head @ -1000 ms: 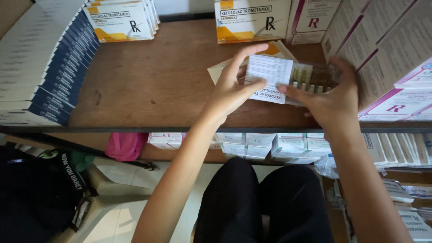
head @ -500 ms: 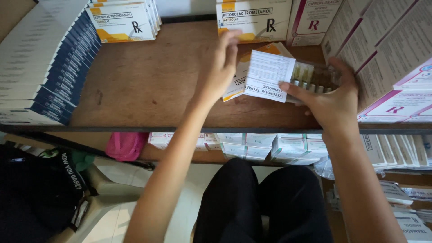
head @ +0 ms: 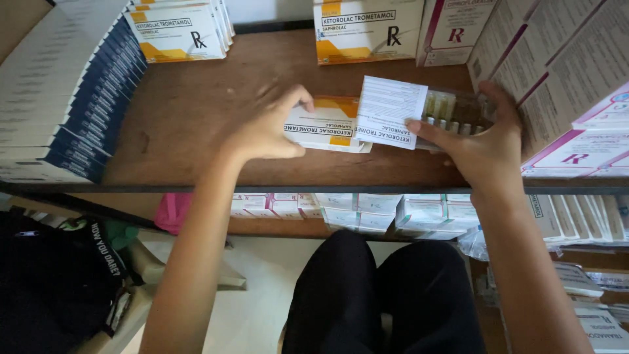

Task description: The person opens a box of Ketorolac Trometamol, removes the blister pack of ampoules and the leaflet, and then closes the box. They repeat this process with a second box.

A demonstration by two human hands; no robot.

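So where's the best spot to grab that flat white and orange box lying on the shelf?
Probably by its long edges at the left end, coming from above. The box lies flat, the left hand already covers that end, and the leaflet in the right hand overlaps the other.

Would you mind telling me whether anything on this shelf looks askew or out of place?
Nothing looks spilled or damaged. The white-and-orange carton under the left hand lies flat and slightly skewed on the wooden shelf, unlike the neatly stacked boxes. The right hand holds a folded leaflet and an ampoule tray.

A pharmacy stockroom: stacked medicine cartons fill the frame's left and top along a wooden shelf
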